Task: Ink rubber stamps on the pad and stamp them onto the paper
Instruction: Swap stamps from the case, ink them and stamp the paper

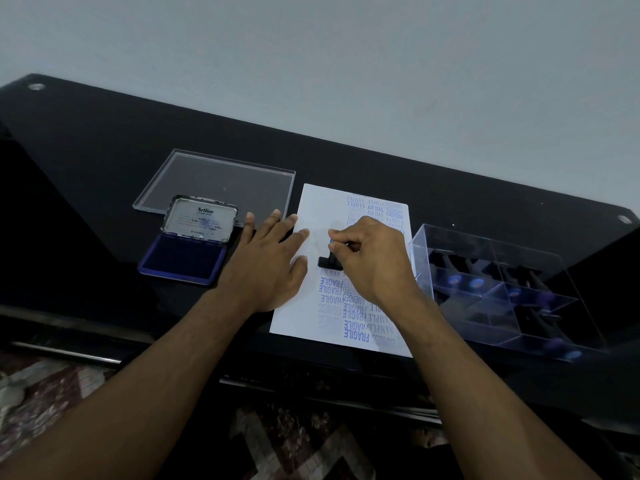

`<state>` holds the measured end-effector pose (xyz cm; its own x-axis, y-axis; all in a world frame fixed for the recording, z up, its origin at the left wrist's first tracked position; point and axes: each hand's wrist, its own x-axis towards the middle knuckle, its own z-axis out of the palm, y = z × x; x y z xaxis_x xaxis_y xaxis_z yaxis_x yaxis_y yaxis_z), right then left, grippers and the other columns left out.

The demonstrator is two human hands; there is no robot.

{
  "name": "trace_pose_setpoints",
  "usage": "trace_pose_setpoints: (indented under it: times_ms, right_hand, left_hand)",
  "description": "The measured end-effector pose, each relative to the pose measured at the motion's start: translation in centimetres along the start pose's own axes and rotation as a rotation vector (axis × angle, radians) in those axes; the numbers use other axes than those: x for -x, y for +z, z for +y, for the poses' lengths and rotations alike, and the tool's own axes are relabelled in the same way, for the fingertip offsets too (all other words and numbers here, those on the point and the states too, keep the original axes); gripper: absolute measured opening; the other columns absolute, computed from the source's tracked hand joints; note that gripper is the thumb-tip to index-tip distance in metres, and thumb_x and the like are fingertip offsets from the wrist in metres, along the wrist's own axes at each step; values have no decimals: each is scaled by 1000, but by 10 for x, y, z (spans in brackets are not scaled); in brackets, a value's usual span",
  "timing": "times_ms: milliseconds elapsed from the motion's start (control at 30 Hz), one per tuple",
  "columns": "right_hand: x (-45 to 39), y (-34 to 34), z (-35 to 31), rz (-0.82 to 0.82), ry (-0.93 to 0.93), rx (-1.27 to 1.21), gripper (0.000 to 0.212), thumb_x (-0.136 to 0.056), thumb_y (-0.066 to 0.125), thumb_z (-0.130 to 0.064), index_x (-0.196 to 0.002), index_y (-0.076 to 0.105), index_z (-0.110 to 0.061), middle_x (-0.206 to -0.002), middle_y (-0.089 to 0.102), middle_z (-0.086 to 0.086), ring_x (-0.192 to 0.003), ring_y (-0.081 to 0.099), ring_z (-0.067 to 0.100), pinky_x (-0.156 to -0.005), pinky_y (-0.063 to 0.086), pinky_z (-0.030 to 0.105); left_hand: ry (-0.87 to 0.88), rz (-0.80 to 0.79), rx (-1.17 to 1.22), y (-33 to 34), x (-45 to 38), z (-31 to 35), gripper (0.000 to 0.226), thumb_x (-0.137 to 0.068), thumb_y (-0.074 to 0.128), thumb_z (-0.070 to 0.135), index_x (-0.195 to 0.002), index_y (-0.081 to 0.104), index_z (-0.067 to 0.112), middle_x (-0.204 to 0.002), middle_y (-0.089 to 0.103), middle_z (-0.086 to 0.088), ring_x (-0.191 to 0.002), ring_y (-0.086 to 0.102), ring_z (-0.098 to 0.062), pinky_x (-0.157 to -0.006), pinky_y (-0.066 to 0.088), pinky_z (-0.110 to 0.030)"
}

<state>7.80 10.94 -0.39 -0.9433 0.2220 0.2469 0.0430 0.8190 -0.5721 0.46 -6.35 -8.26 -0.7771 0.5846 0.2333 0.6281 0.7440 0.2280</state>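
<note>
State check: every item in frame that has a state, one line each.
ink pad: lid open, tilted back
stamp: upright, base down on the paper
paper: flat on the table, partly covered in blue prints
right hand: grips the stamp handle
left hand: flat, fingers spread, on the paper's left edge
clear box: no lid on, holds stamps
clear lid: flat behind the ink pad

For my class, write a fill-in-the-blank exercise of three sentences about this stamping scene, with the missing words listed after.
1. The right hand presses a black stamp onto the white ____.
2. The ink pad lies with its lid ____.
3. The left hand rests flat, between the ink pad and the ____.

Missing words: paper; open; stamp.
</note>
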Motion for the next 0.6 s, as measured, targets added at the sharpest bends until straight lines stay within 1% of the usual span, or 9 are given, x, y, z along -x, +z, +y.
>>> trace_pose_setpoints:
  times_ms: [100,200,333,500,600]
  right_hand:
    - [2,-1,0,5,-9,-16,18,-88,73,-22,-105,77,-18,-98,70,-3,-84,63,7,-82,53,21]
    - [3,-1,0,16,-14,-21,17,-88,73,-22,-104,77,-17,-97,69,-4,-82,63,6,-81,53,19]
    - [3,0,0,5,-3,-8,20,-89,71,-24,-109,76,-19,-100,68,-4,-84,61,6,-82,51,19]
    - [3,0,1,3,2,-23,18,-88,72,-23,-105,77,-19,-101,69,-4,-83,62,6,-84,52,21]
    - [2,0,-1,5,18,-26,19,-89,71,-23,-107,76,-18,-101,69,-4,-86,63,7,-86,52,22]
  left_hand:
    - [1,1,-3,0,0,0,60,-97,30,47,-150,43,23,-162,33,-5,-154,16,-28,-122,6,-62]
    - [0,-2,-5,0,0,1,60,-97,30,47,-150,43,23,-162,32,-5,-154,16,-28,-122,6,-62]
    - [2,0,-1,-1,0,0,60,-96,30,47,-150,43,22,-162,33,-6,-154,17,-28,-122,7,-63]
    - [-1,1,-3,0,0,0,60,-96,30,46,-150,43,23,-161,34,-6,-154,18,-29,-122,7,-63]
    - [0,2,-6,0,1,0,60,-96,29,47,-150,43,23,-161,34,-6,-154,18,-29,-122,7,-63]
